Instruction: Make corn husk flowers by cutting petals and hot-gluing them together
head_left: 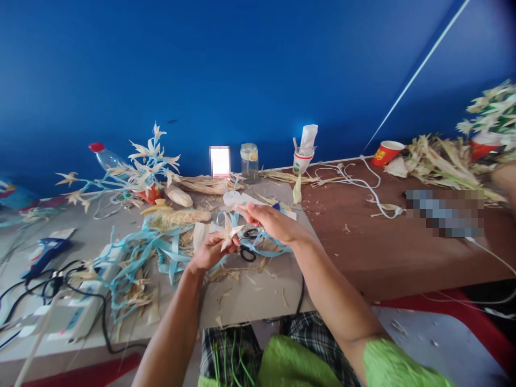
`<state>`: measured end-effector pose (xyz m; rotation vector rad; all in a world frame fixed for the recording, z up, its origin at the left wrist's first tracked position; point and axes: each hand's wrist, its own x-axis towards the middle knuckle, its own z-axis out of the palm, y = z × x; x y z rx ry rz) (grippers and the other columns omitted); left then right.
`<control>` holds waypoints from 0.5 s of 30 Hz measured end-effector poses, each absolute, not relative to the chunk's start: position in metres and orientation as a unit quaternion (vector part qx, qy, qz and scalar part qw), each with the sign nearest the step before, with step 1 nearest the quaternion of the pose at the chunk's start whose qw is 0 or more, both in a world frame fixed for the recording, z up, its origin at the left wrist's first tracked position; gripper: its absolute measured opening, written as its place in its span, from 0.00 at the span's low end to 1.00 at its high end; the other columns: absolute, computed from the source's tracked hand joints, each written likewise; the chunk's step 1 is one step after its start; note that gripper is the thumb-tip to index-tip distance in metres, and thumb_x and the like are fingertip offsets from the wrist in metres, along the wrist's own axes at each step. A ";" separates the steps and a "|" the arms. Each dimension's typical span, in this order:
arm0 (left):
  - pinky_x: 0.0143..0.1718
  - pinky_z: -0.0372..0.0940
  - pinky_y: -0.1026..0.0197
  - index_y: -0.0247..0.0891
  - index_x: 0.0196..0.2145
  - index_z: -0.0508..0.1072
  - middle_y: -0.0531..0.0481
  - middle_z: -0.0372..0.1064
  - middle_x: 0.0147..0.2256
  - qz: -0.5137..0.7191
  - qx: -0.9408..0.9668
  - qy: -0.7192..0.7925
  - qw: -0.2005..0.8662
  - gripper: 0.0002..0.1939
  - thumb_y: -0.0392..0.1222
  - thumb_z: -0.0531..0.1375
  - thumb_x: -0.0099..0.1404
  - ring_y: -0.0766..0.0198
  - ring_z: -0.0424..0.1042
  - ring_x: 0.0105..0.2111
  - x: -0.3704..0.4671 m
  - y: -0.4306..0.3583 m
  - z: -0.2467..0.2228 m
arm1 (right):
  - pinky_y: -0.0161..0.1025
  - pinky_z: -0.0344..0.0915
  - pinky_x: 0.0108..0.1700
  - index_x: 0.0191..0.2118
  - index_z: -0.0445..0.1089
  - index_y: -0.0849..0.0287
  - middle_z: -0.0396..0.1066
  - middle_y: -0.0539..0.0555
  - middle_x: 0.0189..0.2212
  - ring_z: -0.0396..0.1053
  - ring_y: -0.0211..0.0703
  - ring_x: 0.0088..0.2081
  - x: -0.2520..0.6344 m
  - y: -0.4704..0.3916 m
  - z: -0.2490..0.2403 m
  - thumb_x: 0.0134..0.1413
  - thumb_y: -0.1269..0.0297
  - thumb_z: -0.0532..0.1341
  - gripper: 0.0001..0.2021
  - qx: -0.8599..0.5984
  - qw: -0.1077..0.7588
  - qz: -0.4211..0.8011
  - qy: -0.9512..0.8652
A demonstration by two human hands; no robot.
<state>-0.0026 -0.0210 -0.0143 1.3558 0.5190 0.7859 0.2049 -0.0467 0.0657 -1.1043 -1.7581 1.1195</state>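
Left hand holds the flower, splayed up and rightward, above the grey table. Right hand is just beside the flower, right and slightly farther; whether it grips anything, I cannot tell.

A deep blue wall backs a worktop, greyish at left, dark brown at right
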 end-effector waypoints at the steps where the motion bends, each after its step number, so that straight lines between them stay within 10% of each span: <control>1: 0.27 0.54 0.62 0.33 0.27 0.73 0.51 0.59 0.21 0.348 0.602 0.233 0.680 0.19 0.55 0.63 0.56 0.67 0.57 0.24 -0.003 -0.021 -0.014 | 0.37 0.61 0.43 0.29 0.69 0.60 0.63 0.50 0.25 0.65 0.39 0.34 0.203 -0.047 0.066 0.61 0.40 0.42 0.31 -0.422 0.368 0.444 -0.699; 15: 0.27 0.58 0.62 0.34 0.28 0.76 0.49 0.64 0.23 0.291 0.661 0.225 0.654 0.17 0.53 0.61 0.59 0.67 0.61 0.23 -0.012 -0.016 -0.021 | 0.36 0.61 0.43 0.27 0.71 0.61 0.74 0.54 0.30 0.69 0.39 0.34 0.200 -0.051 0.075 0.62 0.46 0.48 0.26 -0.315 0.271 0.531 -0.739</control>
